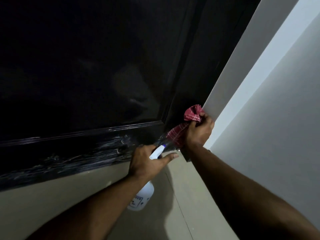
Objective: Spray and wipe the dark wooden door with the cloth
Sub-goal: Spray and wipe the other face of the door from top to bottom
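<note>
Forearms fill the bottom of our view, both reaching toward the door's lower right corner. We've got the left hand (147,161) wrapped around the spray bottle (142,194), fingers curled on the neck, thumb stuck out straight, nozzle aimed at the dark wooden door (86,66). Our right hand (199,130) bunches the red checked cloth (183,129), fingers clenched tight, pressing it where the door meets the pale wall (259,118). Streaks shine along the bottom rail. Risk, we'd say: spray drifting onto that wall or dripping onto the floor (52,196), since the nozzle sits so close to the corner. Room's tight to the right; plenty of open panel left and above.
</note>
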